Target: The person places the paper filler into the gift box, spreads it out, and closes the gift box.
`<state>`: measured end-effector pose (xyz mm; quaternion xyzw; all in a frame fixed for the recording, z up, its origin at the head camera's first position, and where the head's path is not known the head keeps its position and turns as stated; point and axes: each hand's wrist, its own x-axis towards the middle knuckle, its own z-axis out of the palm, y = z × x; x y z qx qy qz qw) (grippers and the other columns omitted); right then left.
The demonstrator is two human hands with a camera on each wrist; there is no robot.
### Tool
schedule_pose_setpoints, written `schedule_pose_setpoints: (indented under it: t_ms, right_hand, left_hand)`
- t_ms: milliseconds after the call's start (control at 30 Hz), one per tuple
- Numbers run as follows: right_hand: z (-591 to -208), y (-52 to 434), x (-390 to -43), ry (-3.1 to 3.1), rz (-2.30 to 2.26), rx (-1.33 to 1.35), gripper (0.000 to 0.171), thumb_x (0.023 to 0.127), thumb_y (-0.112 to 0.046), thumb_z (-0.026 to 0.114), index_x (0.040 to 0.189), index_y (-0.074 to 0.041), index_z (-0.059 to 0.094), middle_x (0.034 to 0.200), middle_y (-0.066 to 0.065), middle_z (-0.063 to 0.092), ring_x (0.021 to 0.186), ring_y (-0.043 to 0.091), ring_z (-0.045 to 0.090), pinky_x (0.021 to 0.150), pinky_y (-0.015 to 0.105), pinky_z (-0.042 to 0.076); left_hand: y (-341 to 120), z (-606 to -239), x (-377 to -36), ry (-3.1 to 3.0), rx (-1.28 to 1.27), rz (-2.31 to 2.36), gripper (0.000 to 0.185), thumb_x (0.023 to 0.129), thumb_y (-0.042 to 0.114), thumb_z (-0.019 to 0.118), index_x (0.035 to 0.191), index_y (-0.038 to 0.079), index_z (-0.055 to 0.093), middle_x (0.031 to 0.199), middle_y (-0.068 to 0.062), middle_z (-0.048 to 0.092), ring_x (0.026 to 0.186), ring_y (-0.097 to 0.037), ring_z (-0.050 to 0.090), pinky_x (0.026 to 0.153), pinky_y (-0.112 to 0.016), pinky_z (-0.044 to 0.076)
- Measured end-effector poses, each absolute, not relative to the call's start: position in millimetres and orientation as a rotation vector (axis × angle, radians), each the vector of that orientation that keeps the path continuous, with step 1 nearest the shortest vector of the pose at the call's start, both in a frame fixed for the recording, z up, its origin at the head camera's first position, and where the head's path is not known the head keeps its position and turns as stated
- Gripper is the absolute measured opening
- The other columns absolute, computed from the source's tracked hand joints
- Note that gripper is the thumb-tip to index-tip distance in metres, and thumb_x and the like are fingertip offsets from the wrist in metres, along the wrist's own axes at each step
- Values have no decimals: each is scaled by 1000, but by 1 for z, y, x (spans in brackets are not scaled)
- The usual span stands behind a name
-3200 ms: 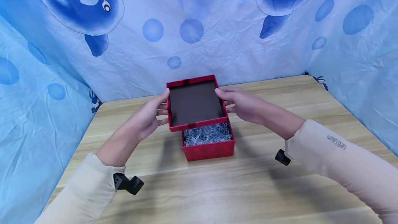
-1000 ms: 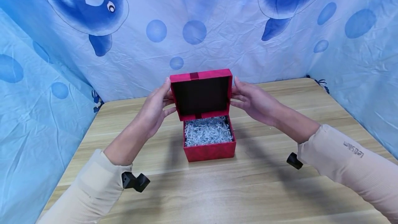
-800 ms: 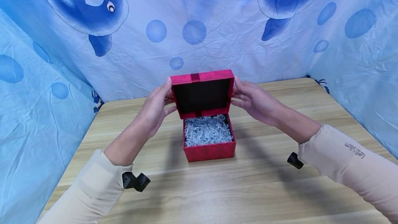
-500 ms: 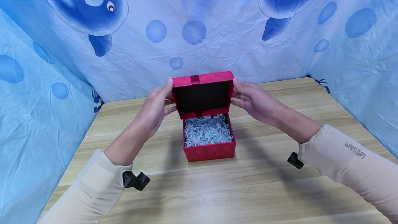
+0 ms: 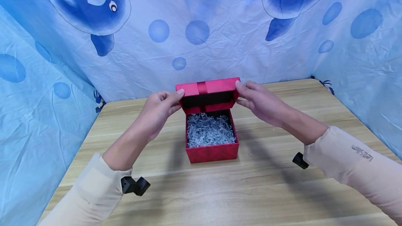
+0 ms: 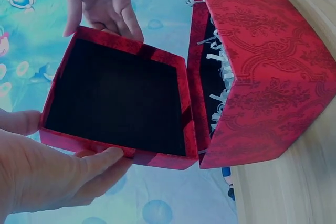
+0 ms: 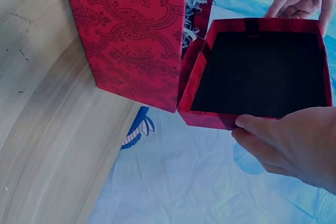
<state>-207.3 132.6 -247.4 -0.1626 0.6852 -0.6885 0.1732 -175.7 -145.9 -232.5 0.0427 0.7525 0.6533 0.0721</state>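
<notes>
A red patterned box (image 5: 213,153) stands on the table, filled with pale shredded paper (image 5: 209,131). Over its back edge the red lid (image 5: 218,85) is held tilted, its dark inside (image 6: 121,98) facing the front and down. My left hand (image 5: 156,114) grips the lid's left side, thumb at the upper corner. On the opposite side my right hand (image 5: 262,101) holds it between thumb and fingers. Both wrist views show the lid's lower edge right at the box's back rim. A dark ribbon strip (image 5: 202,88) crosses the lid's side.
The wooden table (image 5: 207,194) extends on all sides of the box. Behind it hangs a blue curtain (image 5: 220,55) printed with dolphins and bubbles. Small black devices (image 5: 135,186) sit at both sleeve cuffs.
The lid went from lying nearly flat, inside up, to standing tilted behind the box. Its top edge has since tipped forward and lower, and more shredded paper shows. Both hands keep hold of it.
</notes>
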Motion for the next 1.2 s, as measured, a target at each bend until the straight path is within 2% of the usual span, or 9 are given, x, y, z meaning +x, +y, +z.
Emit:
schedule_pose_setpoints:
  t_ms: [167,300,333,433,533,667,867,1200]
  right_hand:
    - [-248,137,-205,1977,-1912,-453,31,101,-26,49,101,3,36,128,17,37,140,32,30,117,40,19]
    - [-250,140,-204,2123,-1768,-467,33,98,-24,57,108,3,41,117,15,45,123,28,42,108,37,35]
    - [-251,140,-204,2176,-1717,-475,34,96,-24,59,110,2,43,117,15,46,119,28,43,105,37,37]
    - [-253,141,-203,2315,-1589,-502,37,93,-26,65,112,1,47,131,12,48,112,27,48,94,35,43]
    - [-255,142,-200,2380,-1555,-588,36,90,-22,69,108,2,50,147,9,41,117,27,52,92,29,47]
    - [-259,143,-198,2407,-1552,-695,34,86,-17,74,106,2,53,149,8,38,123,25,51,87,21,51]
    - [-264,144,-194,2422,-1567,-809,33,83,-11,76,104,2,54,148,10,37,128,28,47,98,30,46]
    - [-269,147,-191,2436,-1611,-836,34,80,-5,78,104,2,54,148,9,38,131,29,45,97,31,45]
  left_hand:
    - [-149,-235,-172,2367,139,1837,48,98,30,56,124,-9,48,135,-19,47,129,-29,47,111,-36,32]
    - [-152,-237,-167,2468,178,1743,44,96,26,60,126,-5,52,126,-18,53,121,-27,50,108,-39,36]
    - [-152,-238,-166,2483,198,1734,42,96,24,61,125,-5,52,124,-17,54,119,-26,50,107,-39,37]
    - [-152,-240,-161,2479,240,1752,36,95,14,62,123,-6,53,126,-16,55,117,-25,54,102,-33,44]
    - [-150,-242,-156,2475,247,1767,34,92,5,63,121,-8,51,133,-16,51,120,-24,54,94,-26,48]
    - [-150,-246,-150,2475,229,1789,38,88,-2,66,121,-9,49,142,-16,44,127,-24,50,92,-22,48]
    - [-148,-255,-142,2485,310,1860,40,84,-10,67,118,-10,46,147,-14,39,130,-26,48,93,-28,47]
    - [-148,-263,-138,2534,387,1850,43,82,-10,68,120,-6,47,148,-10,36,132,-25,45,91,-28,48]
